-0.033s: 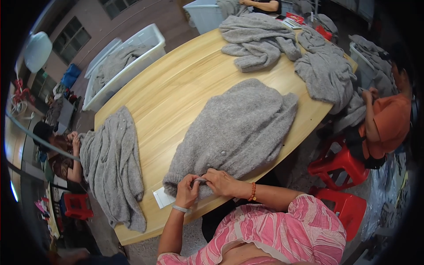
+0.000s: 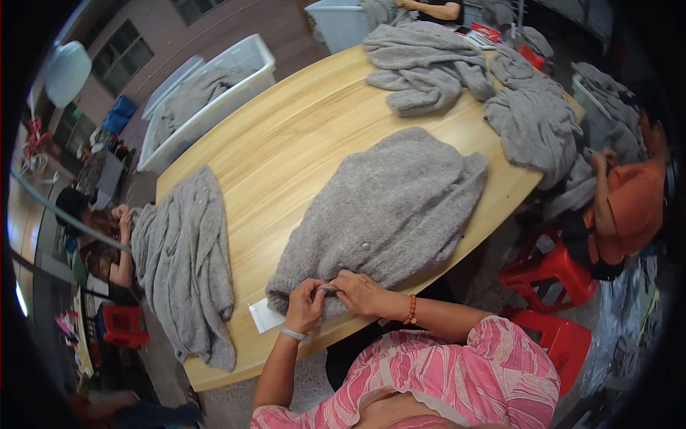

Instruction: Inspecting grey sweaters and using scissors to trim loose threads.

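we see a fuzzy grey sweater (image 2: 389,207) lying flat on the wooden table (image 2: 286,136), near its front edge. the left hand (image 2: 306,306) and right hand (image 2: 361,292) both pinch its bottom hem, fingers closed tight on the wool.

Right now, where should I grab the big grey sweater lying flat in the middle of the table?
Probably the near hem of the grey sweater, coming from the near table edge. It lies spread flat, and that hem is where the left hand and right hand already pinch it.
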Available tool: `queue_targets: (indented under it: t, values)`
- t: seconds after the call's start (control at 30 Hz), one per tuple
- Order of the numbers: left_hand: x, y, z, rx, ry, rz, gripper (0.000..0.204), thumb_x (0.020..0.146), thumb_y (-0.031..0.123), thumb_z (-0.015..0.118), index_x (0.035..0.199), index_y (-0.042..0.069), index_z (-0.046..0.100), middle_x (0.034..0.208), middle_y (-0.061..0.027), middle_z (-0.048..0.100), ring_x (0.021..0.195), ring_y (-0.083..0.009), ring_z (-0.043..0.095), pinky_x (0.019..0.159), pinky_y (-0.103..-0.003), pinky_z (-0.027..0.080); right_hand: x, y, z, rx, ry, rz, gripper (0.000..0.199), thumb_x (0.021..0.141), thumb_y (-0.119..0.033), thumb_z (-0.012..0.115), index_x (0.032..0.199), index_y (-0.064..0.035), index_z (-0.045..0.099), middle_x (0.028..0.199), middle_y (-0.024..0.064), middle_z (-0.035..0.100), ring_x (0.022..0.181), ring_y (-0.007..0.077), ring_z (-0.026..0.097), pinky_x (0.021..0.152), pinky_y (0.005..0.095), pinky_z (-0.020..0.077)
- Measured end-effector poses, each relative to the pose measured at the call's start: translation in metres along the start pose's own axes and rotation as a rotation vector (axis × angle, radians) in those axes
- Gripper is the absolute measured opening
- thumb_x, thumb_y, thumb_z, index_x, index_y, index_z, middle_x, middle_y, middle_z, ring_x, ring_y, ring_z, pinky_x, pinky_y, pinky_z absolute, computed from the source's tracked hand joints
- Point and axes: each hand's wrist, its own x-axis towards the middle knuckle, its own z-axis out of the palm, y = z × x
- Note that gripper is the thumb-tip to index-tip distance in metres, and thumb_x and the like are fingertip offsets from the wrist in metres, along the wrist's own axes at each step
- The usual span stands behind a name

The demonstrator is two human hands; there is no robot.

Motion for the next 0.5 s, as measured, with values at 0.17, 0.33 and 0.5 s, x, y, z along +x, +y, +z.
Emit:
queue_targets:
  t: [0.17, 0.33, 0.5]
  values:
    - [-0.001, -0.004, 0.002, -0.014, 0.006, 0.012, 0.009, 0.083, 0.006, 0.057, 0.089, 0.000, 0.061, 0.080, -0.0155, 0.062, 0.073, -0.0247, 0.062, 0.067, -0.031, 0.047, -0.004, -0.003, 0.002, -0.141, -0.007, 0.032, 0.015, 0.078, -0.002, 0.052, 0.093, -0.0024, 0.052, 0.088, 0.0182, 0.049, 0.080, 0.0386, 0.056, 0.070, 0.0447, 0.0470]
    - [-0.012, -0.008, 0.007, 0.044, 0.033, 0.037, 0.008, 0.082, 0.003, 0.056, 0.089, 0.000, 0.059, 0.079, -0.0106, 0.060, 0.073, -0.0169, 0.057, 0.068, -0.027, 0.045, -0.008, -0.004, 0.005, -0.104, -0.009, -0.010, 0.018, 0.077, -0.002, 0.051, 0.094, -0.0024, 0.054, 0.090, 0.0185, 0.049, 0.084, 0.0376, 0.055, 0.073, 0.0443, 0.0464]
    - [-0.008, -0.010, 0.006, 0.027, 0.034, 0.100, 0.008, 0.083, 0.002, 0.056, 0.090, -0.001, 0.058, 0.080, -0.0089, 0.059, 0.076, -0.0148, 0.057, 0.072, -0.026, 0.045, 0.002, 0.014, 0.000, -0.004, 0.064, -0.063, 0.014, 0.070, 0.000, 0.060, 0.083, -0.0028, 0.065, 0.073, 0.0134, 0.056, 0.071, 0.0312, 0.057, 0.063, 0.0372, 0.0460]
